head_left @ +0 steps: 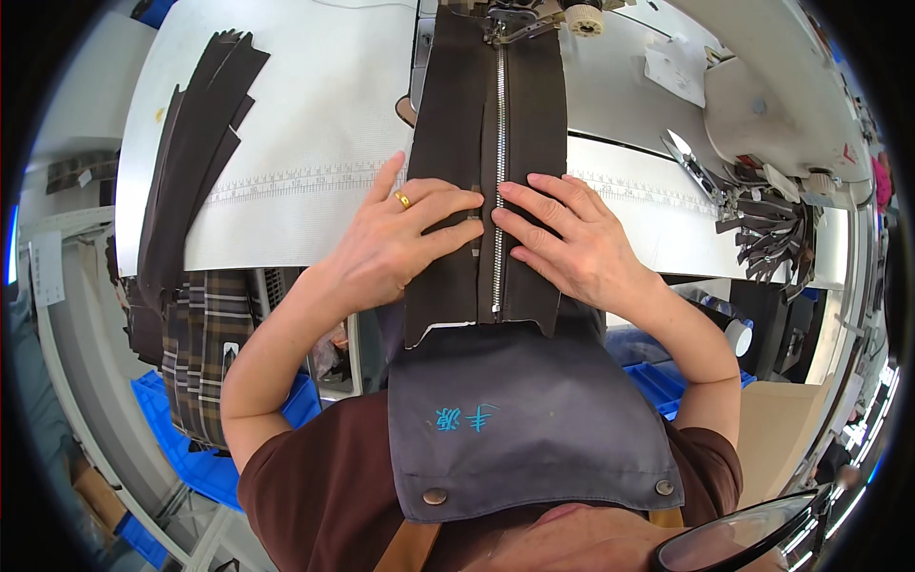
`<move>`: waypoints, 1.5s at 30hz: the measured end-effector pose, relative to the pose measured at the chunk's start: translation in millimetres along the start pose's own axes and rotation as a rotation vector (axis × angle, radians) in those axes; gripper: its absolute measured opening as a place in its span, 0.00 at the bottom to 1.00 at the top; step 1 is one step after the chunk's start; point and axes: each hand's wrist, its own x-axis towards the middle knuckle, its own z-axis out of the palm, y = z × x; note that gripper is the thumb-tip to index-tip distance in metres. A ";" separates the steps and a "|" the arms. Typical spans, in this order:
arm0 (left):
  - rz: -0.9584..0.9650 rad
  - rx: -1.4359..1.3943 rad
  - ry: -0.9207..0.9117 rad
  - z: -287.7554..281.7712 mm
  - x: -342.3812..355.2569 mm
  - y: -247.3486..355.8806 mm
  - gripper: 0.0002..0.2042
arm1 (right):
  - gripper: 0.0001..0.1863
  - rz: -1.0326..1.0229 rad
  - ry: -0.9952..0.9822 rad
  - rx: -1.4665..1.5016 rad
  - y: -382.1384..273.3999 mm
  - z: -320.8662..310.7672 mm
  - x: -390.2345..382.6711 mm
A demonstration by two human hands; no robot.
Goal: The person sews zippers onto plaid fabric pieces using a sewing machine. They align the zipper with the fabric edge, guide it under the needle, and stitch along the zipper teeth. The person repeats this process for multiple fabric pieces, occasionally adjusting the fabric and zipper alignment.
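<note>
A long dark brown fabric panel (443, 114) runs from the sewing machine's presser foot (498, 33) down to the near edge of the table, with a silver zipper (498, 133) along it. My left hand (410, 234) lies on the panel left of the zipper, fingers apart, some fingertips at the narrow seam beside it. A gold ring is on one finger. My right hand (562, 234) rests spread on the right half, with fingertips on or beside the zipper teeth.
The white table (295, 95) carries dark fabric strips (200, 143) at left, thread snips (690, 166) and dark scraps (767, 238) at right, near the machine body (782, 105). Plaid fabric (200, 362) hangs over a blue bin (162, 419) at lower left.
</note>
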 end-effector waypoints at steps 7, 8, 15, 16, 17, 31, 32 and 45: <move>0.008 0.003 0.211 -33.0 18.5 9.5 0.14 | 0.20 -0.061 0.031 0.048 0.9 1.8 -3.9; 0.005 -0.012 0.189 -31.8 21.7 12.1 0.14 | 0.20 -0.063 0.032 0.064 1.0 0.8 -2.5; 0.040 -0.007 0.158 9.8 9.5 5.5 0.12 | 0.19 -0.030 0.000 0.054 -2.0 0.9 -4.1; 0.041 -0.005 0.165 10.7 9.3 5.4 0.12 | 0.18 -0.036 0.006 0.049 -1.9 0.5 -3.4; 0.048 0.002 0.173 11.6 9.3 5.2 0.12 | 0.17 -0.041 0.012 0.044 -1.8 0.3 -2.8; 0.170 0.041 0.003 0.6 10.0 -10.9 0.14 | 0.29 -0.011 -0.046 0.053 -1.1 2.6 -6.0; 0.162 -0.004 -0.014 -1.1 11.7 -16.0 0.15 | 0.29 -0.017 -0.043 0.054 -0.9 2.6 -5.8; 0.090 0.181 0.179 17.5 98.5 -78.3 0.16 | 0.23 -0.028 -0.054 0.111 1.2 -0.1 -1.6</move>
